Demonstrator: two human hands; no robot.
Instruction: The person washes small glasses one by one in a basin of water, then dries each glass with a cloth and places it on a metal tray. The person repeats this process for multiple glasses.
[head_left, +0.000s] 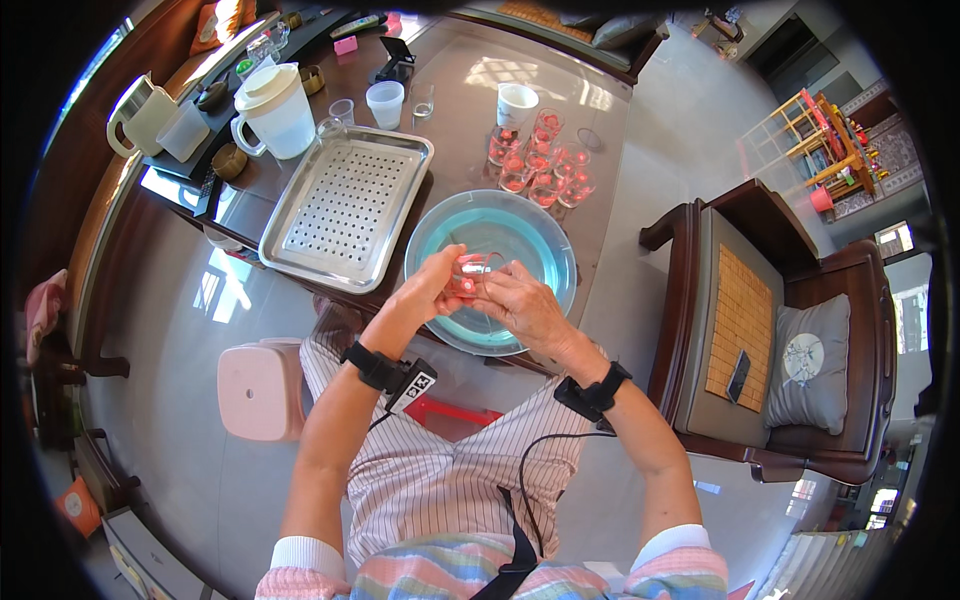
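Between my two hands is a small clear drinking glass (474, 276) with red flower prints, tilted on its side with its mouth to the right. My left hand (433, 283) grips the base end. The fingers of my right hand (520, 303) hold it near the rim; whether any reach inside I cannot tell. Both hands are above a round translucent basin (491, 201) of bluish water. Behind the basin, several matching flowered glasses (541, 161) stand grouped on the table (465, 142). Left of the basin lies a perforated stainless steel tray (337, 202) with nothing on it.
A lidded plastic pitcher (274, 112), a white plastic cup (385, 103) and a patterned white cup (516, 103) stand farther back. A pink stool (259, 391) is on the floor at left. To the right is a wooden armchair (739, 322) with a phone (739, 376) on its mat.
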